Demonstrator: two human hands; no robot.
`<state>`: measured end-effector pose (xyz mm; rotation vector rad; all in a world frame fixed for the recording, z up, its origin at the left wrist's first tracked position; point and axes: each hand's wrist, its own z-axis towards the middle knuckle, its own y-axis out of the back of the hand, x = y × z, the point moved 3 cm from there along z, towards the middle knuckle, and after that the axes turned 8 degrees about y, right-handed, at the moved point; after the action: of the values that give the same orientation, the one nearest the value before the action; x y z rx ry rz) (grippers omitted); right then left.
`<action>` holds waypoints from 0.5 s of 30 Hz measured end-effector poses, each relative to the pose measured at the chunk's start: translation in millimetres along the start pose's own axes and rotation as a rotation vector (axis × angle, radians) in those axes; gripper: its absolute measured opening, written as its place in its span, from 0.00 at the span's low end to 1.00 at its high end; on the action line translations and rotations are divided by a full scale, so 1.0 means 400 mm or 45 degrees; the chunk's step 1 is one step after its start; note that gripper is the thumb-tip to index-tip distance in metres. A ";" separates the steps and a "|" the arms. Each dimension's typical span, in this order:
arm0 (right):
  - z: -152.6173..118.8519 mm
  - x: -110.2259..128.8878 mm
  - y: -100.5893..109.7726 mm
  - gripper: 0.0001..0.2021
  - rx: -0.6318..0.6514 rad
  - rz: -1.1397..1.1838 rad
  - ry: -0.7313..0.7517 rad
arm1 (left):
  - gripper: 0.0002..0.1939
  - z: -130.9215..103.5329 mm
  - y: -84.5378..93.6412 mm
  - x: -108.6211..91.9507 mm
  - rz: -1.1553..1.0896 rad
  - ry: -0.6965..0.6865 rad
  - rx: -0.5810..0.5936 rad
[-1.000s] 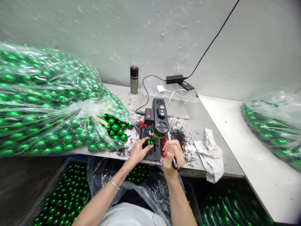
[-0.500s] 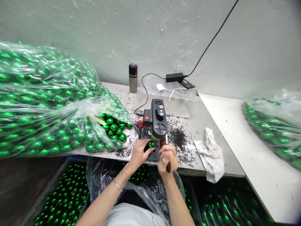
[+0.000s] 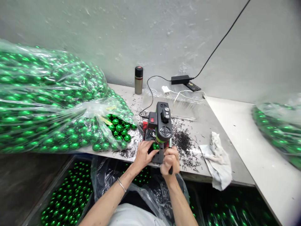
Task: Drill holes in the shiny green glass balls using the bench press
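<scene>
A small black bench drill press [image 3: 164, 121] with a red switch stands at the table's front edge. Under its head sits a shiny green ball [image 3: 155, 145]. My left hand [image 3: 144, 153] has thumb and fingers closed around that ball on the press base. My right hand [image 3: 170, 160] is wrapped round the black-ended lever handle [image 3: 171, 171] on the press's right side. Where the ball meets the tool above it is hidden by the head and my fingers.
A big clear bag [image 3: 58, 103] of green balls fills the left. Black shavings [image 3: 183, 141] litter the table around the press. A white cloth [image 3: 217, 163] hangs over the front edge. Behind stand a bottle [image 3: 138, 81], a clear plastic tray [image 3: 185, 110] and a power adapter [image 3: 180, 79].
The whole view has shifted, so everything appears a little further right. My left hand still holds the ball and my right hand the lever; more of the lever's metal rod shows now.
</scene>
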<state>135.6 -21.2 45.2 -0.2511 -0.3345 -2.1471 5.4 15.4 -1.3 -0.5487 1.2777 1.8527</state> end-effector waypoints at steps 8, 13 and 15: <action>0.095 0.048 0.010 0.17 -0.078 0.060 -0.182 | 0.14 0.000 -0.009 0.007 -0.021 0.033 -0.033; 0.169 0.071 0.018 0.17 -0.070 0.062 -0.370 | 0.13 -0.001 -0.011 0.014 -0.041 0.051 -0.026; 0.184 0.075 0.019 0.17 -0.063 0.050 -0.399 | 0.13 0.002 -0.013 0.015 -0.045 0.060 -0.017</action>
<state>128.8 -24.2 124.8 -0.6209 -0.4510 -2.0786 6.2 19.2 -8.3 -0.6216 1.2789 1.8303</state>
